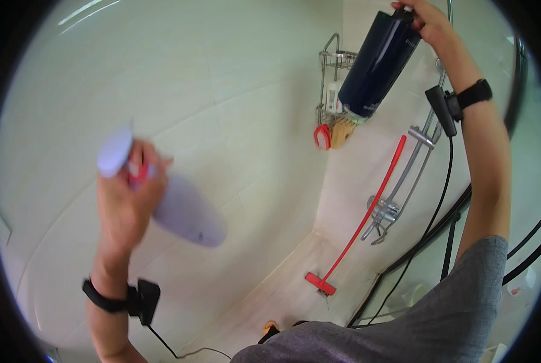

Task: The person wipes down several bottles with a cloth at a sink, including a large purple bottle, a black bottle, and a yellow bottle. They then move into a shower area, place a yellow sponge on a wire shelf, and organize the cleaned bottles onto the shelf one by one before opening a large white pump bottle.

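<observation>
My left hand point(134, 193) is closed round the neck of a pale lavender spray bottle point(192, 212), smeared by motion. The bottle's light head juts out above my fingers, a pinkish-red part shows between them, and its body slants down to the right. High on the right, my right hand point(424, 21) grips a dark navy bottle point(379, 63) by its top end. This bottle tilts, its base pointing down and left in front of a metal wire corner rack point(337, 58). Part of the rack is hidden behind it.
The rack holds a white container point(334, 97); a red-and-white scrubber point(323, 137) and a yellowish sponge-like item point(342, 133) hang below. A red-handled floor brush point(367, 212) leans by a chrome shower fixture point(386, 210). Cables run from black bands on both my wrists.
</observation>
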Motion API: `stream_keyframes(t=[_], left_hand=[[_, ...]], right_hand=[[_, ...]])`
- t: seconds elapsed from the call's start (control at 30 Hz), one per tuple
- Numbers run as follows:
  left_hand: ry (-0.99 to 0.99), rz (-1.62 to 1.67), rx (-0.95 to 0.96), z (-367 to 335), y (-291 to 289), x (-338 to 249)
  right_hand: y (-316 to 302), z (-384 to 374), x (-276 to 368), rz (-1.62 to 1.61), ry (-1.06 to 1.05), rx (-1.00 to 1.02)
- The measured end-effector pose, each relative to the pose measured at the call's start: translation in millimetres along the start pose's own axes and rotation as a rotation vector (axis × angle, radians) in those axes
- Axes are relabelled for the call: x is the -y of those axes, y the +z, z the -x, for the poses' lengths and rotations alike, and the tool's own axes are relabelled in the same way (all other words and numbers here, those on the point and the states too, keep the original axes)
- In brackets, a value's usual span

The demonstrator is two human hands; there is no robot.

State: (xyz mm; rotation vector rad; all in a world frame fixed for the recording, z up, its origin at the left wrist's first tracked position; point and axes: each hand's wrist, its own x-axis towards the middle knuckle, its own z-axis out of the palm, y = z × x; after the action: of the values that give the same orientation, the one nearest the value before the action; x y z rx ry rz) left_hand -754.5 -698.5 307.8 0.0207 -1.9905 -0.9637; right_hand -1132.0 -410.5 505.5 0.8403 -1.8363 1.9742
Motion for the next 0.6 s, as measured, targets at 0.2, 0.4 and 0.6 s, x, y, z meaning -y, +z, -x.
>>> stream_keyframes(t=[0.2,0.4,0.6], left_hand=[[0.307,0.072,-0.057,-163.0,45.7,-17.2],[0.927,-0.638,-0.371,-326.2,110.6,-16.4],[0.560,0.263,-0.325,-401.1,236.5,-40.4]], right_hand=[[-29.0,-76.9,38.6,-0.077,-0.139,-0.323],[-7.4,-132.5,33.0,-0.105,-0.301,-0.427],[17.3,-188.9,-25.1,-0.092,-0.352,-0.375]])
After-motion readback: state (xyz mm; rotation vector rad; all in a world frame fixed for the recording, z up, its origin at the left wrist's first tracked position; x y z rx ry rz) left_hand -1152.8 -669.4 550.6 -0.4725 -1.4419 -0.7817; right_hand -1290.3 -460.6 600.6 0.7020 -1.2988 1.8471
